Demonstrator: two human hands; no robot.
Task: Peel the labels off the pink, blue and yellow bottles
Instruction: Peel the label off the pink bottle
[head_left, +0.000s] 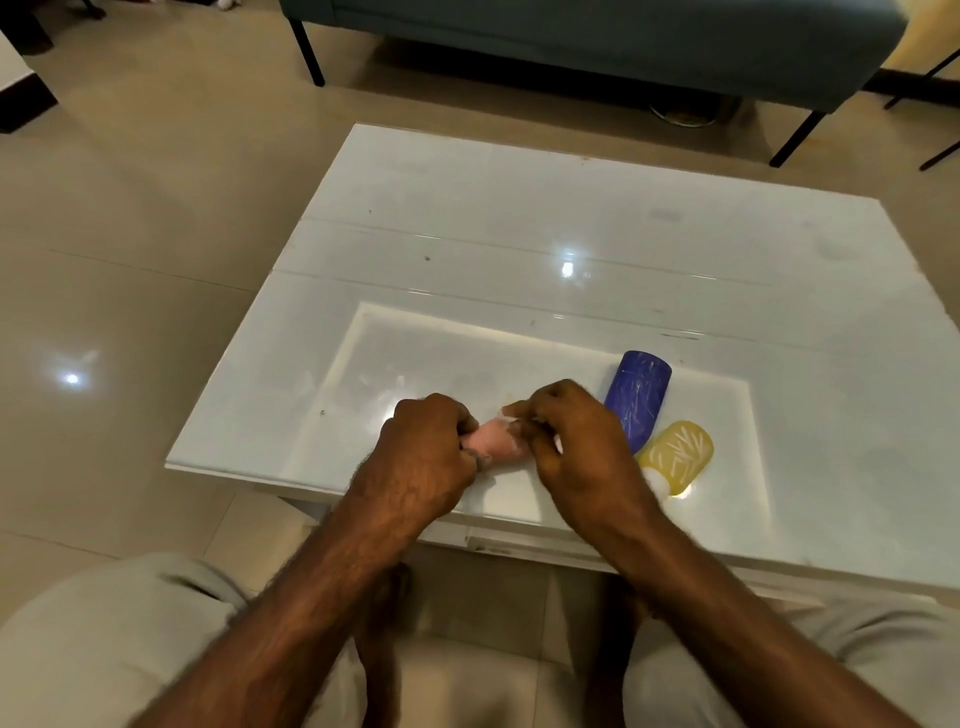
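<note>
- Pink bottle (493, 441) lies held over the white bench's (519, 234) near edge, left hand (426, 447) in closed grip around one end.
- Right hand (571, 436) pinches its other end.
- Blue bottle (639, 397) and yellow bottle (678, 457) lie just right.

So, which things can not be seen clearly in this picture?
- Pink bottle, head view: both ends are covered by the left hand and right hand, so how much label remains is unclear.
- Blue bottle: its near end is behind the right hand.
- Yellow bottle: the white part at its near end is partly hidden by the right wrist.
</note>
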